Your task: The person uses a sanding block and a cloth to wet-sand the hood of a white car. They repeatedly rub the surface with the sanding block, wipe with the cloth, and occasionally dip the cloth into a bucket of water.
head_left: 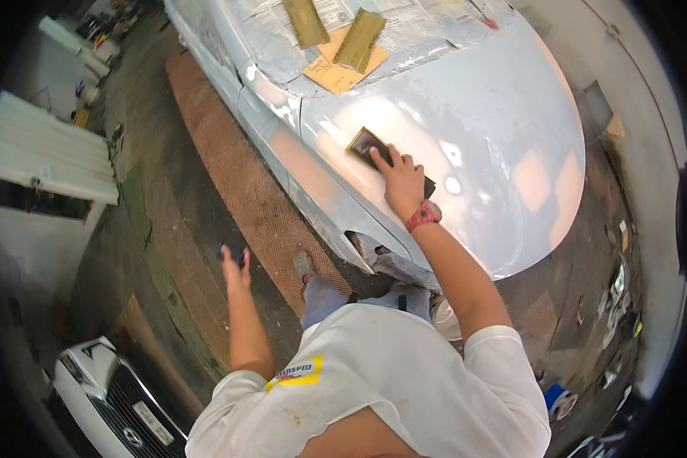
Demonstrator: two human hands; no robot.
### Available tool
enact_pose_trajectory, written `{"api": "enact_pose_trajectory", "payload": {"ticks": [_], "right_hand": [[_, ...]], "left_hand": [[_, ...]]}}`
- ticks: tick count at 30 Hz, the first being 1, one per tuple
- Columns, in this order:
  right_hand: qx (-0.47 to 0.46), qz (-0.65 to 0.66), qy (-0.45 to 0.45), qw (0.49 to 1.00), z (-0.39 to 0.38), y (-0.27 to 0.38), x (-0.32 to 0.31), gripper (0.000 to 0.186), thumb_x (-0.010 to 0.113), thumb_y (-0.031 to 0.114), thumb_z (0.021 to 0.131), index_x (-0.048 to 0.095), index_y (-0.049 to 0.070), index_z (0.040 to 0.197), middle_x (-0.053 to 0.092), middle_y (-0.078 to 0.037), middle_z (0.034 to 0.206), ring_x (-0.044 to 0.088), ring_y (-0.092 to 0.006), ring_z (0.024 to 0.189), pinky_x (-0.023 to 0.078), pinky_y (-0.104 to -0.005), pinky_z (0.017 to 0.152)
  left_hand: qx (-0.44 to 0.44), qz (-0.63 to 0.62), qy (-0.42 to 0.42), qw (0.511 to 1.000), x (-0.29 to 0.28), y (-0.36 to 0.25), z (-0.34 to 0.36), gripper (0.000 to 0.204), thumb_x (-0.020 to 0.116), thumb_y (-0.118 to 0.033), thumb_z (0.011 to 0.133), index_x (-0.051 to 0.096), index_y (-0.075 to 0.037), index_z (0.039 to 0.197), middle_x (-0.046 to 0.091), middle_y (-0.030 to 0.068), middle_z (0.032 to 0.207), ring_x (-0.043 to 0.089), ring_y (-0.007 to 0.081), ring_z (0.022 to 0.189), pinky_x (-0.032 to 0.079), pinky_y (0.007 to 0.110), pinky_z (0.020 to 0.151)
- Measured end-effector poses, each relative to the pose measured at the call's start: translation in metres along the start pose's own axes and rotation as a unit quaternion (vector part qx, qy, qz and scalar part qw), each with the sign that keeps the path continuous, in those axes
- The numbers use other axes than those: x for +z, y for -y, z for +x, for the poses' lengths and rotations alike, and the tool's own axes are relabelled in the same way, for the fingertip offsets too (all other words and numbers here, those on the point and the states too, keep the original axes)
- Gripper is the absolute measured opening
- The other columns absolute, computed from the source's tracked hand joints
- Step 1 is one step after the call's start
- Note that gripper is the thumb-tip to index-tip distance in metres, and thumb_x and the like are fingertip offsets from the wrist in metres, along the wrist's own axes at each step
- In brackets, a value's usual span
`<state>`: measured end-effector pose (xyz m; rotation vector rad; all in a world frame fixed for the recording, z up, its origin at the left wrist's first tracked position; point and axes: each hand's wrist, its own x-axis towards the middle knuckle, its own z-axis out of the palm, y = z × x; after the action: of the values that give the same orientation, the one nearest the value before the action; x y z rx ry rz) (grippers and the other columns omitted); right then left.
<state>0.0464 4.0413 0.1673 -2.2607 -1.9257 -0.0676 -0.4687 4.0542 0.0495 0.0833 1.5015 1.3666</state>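
My right hand [404,183], with a red watch [424,214] at the wrist, presses a long dark sanding block [369,145] flat on a car panel. A yellowish edge shows along the block's far end; the palm hides its middle. The car panel [466,99] is curved and grey, with whitish and pinkish smoothed patches. Away from the car, my left hand [237,273] hangs over the floor to the left. Its fingers are curled about a small dark thing [234,255], too blurred to name.
Two olive-brown strips [361,40] and a piece of brown cardboard [336,76] lie on newspaper [412,34] covering the car's glass. An opening [366,248] gapes at the car's near corner. A white car [114,397] stands at lower left. Scraps [618,290] litter the right-hand floor.
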Motion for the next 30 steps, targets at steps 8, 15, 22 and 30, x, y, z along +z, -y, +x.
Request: {"api": "enact_pose_trajectory", "payload": {"ticks": [8, 15, 22, 30], "right_hand": [[0.063, 0.012, -0.047, 0.997, 0.083, 0.084, -0.004, 0.063, 0.061, 0.011, 0.103, 0.060, 0.033, 0.162, 0.051, -0.013, 0.172, 0.059, -0.0402, 0.142, 0.047, -0.0617, 0.113], [0.141, 0.017, -0.092, 0.986, 0.056, 0.139, -0.009, 0.058, 0.071, 0.017, 0.104, 0.062, 0.025, 0.162, 0.037, -0.011, 0.181, 0.047, -0.0395, 0.158, 0.034, -0.0672, 0.130], [0.271, 0.760, -0.302, 0.508, -0.055, 0.141, -0.031, 0.077, 0.062, 0.060, 0.112, 0.047, 0.012, 0.171, 0.053, -0.014, 0.171, 0.057, -0.0366, 0.152, 0.054, -0.0528, 0.119], [0.405, 0.669, -0.514, 0.352, -0.079, 0.082, -0.058, 0.043, 0.079, 0.043, 0.106, 0.074, 0.003, 0.121, 0.080, -0.009, 0.099, 0.079, -0.0191, 0.083, 0.063, -0.0331, 0.064]], "left_hand": [[-0.016, 0.109, -0.006, 0.994, -0.032, -0.089, 0.084, 0.082, 0.073, -0.048, 0.111, 0.035, -0.009, 0.172, 0.048, 0.0177, 0.162, 0.064, 0.0336, 0.131, 0.064, 0.041, 0.104], [0.057, 0.339, 0.356, 0.869, 0.165, -0.112, 0.035, 0.071, 0.064, -0.053, 0.115, 0.041, -0.007, 0.164, 0.057, 0.0133, 0.149, 0.068, 0.0260, 0.122, 0.063, 0.039, 0.097], [0.054, 0.486, 0.791, 0.368, 0.305, -0.094, -0.141, 0.086, 0.047, -0.070, 0.115, 0.033, -0.015, 0.179, 0.043, 0.0192, 0.179, 0.046, 0.0421, 0.161, 0.048, 0.049, 0.124], [0.600, 0.484, 0.627, 0.108, 0.389, -0.057, -0.139, 0.089, 0.091, -0.041, 0.091, 0.052, -0.027, 0.169, 0.046, 0.0222, 0.173, 0.041, 0.0466, 0.161, 0.035, 0.064, 0.131]]}}
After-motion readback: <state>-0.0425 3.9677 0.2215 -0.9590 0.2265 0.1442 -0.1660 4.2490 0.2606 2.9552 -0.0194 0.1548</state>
